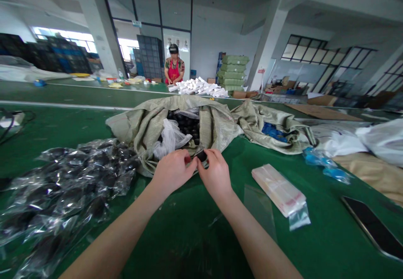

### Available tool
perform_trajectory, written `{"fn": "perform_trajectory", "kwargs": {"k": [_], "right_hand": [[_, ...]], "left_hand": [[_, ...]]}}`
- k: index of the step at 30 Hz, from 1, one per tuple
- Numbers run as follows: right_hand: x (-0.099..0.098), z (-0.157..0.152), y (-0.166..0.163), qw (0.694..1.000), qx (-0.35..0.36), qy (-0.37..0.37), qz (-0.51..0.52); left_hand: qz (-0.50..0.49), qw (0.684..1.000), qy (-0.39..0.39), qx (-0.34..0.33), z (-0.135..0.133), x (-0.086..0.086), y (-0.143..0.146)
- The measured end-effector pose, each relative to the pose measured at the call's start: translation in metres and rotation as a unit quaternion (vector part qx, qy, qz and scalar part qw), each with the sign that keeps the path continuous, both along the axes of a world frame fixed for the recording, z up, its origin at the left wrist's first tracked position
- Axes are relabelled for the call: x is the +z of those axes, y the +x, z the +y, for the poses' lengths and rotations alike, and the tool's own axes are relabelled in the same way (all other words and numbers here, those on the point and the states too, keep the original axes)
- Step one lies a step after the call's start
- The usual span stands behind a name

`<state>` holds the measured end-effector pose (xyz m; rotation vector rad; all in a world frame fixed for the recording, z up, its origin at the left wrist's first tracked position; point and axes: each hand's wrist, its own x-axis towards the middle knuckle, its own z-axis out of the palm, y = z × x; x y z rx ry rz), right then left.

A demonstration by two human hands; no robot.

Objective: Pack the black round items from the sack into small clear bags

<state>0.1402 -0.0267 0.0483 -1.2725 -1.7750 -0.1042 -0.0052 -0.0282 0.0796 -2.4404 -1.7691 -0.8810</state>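
Observation:
A small dark black piece [201,156] sits at the fingertips of both my hands, just in front of an open woven sack [217,134]. My right hand [217,174] pinches it from the right. My left hand [173,172] closes on its left edge with thumb and fingers. The piece is partly covered by fingers, so its exact kind is hidden. Inside the sack lie many round black pieces [189,127], with a crumpled clear plastic bag [172,138] at its mouth. A stack of clear flat bags [278,188] lies to the right of my right hand.
Many black pieces in clear bags [72,195] cover the green table [189,237] at left. To the right are a second sack [292,132] with blue pieces [273,131], blue bagged pieces [327,165] and a phone [374,224]. Beyond, a person in a red apron [174,71] stands by white boxes [201,86].

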Motion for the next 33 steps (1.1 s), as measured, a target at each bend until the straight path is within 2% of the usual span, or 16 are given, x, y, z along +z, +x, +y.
{"fn": "perform_trajectory", "kwargs": {"k": [5, 12, 17, 20, 22, 24, 27, 33], "right_hand": [[0.007, -0.002, 0.004, 0.998, 0.003, -0.040, -0.051], [0.017, -0.005, 0.010, 0.989, -0.010, -0.117, -0.088], [0.015, -0.004, 0.011, 0.986, -0.045, -0.152, -0.043], [0.014, -0.002, 0.012, 0.984, -0.034, -0.170, -0.034], [0.015, -0.002, 0.012, 0.984, -0.028, -0.167, -0.056], [0.017, -0.004, 0.011, 0.984, -0.041, -0.151, -0.082], [0.020, -0.006, 0.010, 0.983, -0.079, -0.129, -0.100], [0.023, -0.005, 0.015, 0.979, -0.124, -0.119, -0.111]], "left_hand": [[-0.020, 0.999, -0.003, -0.050, 0.003, -0.001, 0.000], [-0.064, 0.991, -0.102, -0.063, 0.008, 0.007, -0.006], [-0.077, 0.983, -0.104, -0.128, 0.008, 0.008, -0.009], [-0.069, 0.976, -0.104, -0.178, 0.009, 0.009, -0.011], [-0.060, 0.975, -0.098, -0.188, 0.010, 0.009, -0.012], [-0.045, 0.980, -0.086, -0.173, 0.010, 0.008, -0.013], [-0.013, 0.990, -0.077, -0.114, 0.007, 0.005, -0.009], [0.030, 0.990, -0.132, -0.034, -0.003, -0.007, 0.010]]}}
